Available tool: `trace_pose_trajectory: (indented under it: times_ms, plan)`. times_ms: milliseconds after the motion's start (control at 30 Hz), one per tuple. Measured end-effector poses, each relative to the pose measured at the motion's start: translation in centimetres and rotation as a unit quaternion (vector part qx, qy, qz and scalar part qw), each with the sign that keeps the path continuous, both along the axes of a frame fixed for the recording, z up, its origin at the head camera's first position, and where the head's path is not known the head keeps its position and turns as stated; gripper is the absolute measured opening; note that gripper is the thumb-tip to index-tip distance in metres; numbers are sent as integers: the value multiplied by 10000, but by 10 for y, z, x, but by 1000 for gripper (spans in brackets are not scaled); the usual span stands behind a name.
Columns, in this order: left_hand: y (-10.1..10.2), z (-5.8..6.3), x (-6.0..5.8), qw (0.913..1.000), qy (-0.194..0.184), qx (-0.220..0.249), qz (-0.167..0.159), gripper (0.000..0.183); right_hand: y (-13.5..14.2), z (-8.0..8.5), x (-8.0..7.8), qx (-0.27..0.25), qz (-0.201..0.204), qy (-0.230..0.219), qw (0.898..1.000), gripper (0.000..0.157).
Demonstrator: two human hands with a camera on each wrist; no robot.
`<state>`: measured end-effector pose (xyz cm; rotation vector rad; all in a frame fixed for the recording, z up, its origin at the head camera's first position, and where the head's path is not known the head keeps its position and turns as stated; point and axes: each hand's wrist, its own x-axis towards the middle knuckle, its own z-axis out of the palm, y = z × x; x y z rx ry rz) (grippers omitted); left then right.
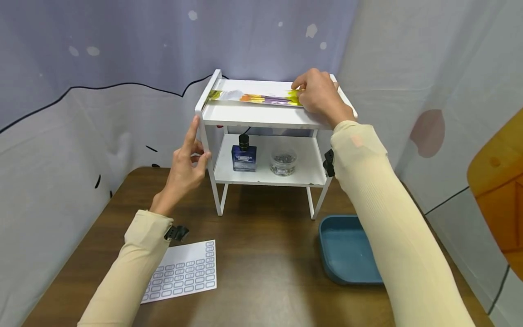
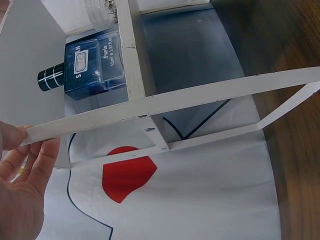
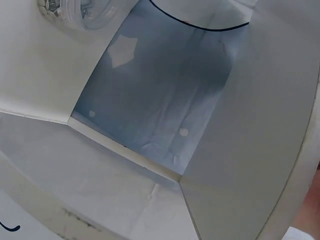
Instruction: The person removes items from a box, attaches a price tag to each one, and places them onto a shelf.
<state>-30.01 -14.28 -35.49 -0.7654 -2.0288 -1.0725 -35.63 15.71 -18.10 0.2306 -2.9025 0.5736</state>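
A white two-tier shelf (image 1: pixel 261 119) stands on the table. My left hand (image 1: pixel 185 165) holds its left front upright, with the thumb on one side and fingers on the other in the left wrist view. On the top tier lies a long, flat clear packet (image 1: pixel 265 99) with yellow ends and orange and purple contents. At the packet's right end, my right hand (image 1: pixel 320 95) pinches it from above. The lower tier bears a blue perfume bottle (image 1: pixel 244 159) with a black cap and a round clear jar (image 1: pixel 283 163) of small metallic pieces. The shelf hides most of the right hand in its wrist view.
A sheet of printed labels (image 1: pixel 188 272) lies on the brown table (image 1: pixel 261 254), partly under the left forearm. At the right stands a teal tray (image 1: pixel 347 250), overlapped by the right sleeve. A patterned curtain (image 1: pixel 135 50) hangs close behind the shelf.
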Motion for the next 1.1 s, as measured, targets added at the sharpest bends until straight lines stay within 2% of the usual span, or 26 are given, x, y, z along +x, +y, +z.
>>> trace_pose_trajectory:
  times_ms: [167,367,533,633,800,900,967,1067,1100]
  plan:
    - [1,1,-2,10000,-81,-21,-7,92,1,1,4,-9,19,89,10000,44]
    - [1,2,-2,9999,-125,-43,4,89,3,1,16,-211,392,283,9986,43]
    - [1,3,-2,9998,-175,-74,18,86,4,1,41,-657,689,661,9933,45]
    - [0,4,-2,9997,-230,-65,45,85,6,-1,60,-1137,881,1133,9831,44]
    - [-7,2,2,9993,-346,1,144,82,14,-17,91,-2205,1209,1803,9509,41]
    - [-13,-2,7,9992,-328,146,196,80,23,-33,108,-2769,1241,2274,9253,38]
    - [-19,-7,11,9987,-280,276,325,78,31,-47,118,-3176,1219,2742,8995,34]
    - [-30,-18,17,9969,-113,247,743,72,46,-71,130,-3776,1100,3516,8495,26]
    - [-34,-22,19,9957,-64,174,906,71,51,-80,133,-3909,1015,3701,8366,24]
